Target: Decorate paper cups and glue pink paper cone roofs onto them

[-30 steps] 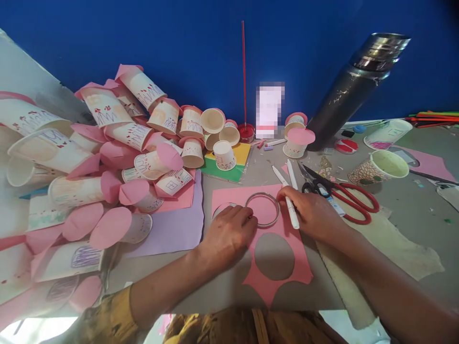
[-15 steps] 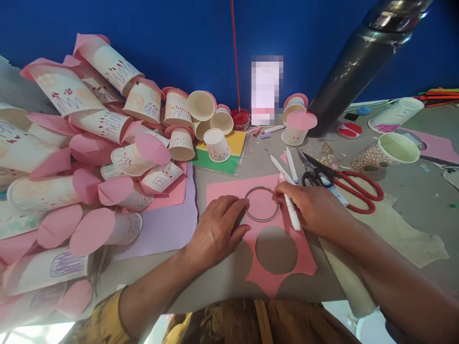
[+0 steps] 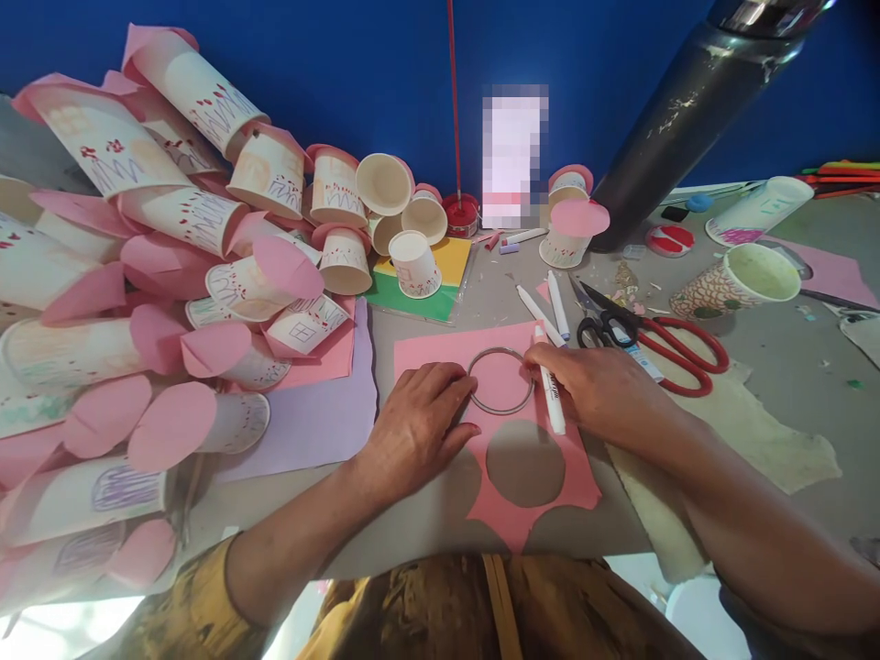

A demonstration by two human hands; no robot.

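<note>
A pink paper sheet [image 3: 433, 353] with round holes cut out of it lies on the table in front of me. A thin metal ring [image 3: 500, 380] rests flat on it. My left hand [image 3: 416, 428] lies on the sheet with its fingertips against the ring's left edge, fingers spread. My right hand [image 3: 597, 390] is closed on a white marker [image 3: 552, 403] whose tip sits at the ring's right edge.
Red-handled scissors [image 3: 653, 344] and two more white markers [image 3: 550, 312] lie just beyond my right hand. A heap of decorated paper cups with pink lids [image 3: 171, 302] fills the left. A dark steel flask [image 3: 680, 110], more cups [image 3: 739, 284] and a lilac sheet [image 3: 316, 417] surround the work.
The ring has been shifted up the sheet, off an earlier traced circle. My left hand's fingers have flattened against its left edge. The view has tilted slightly downward.
</note>
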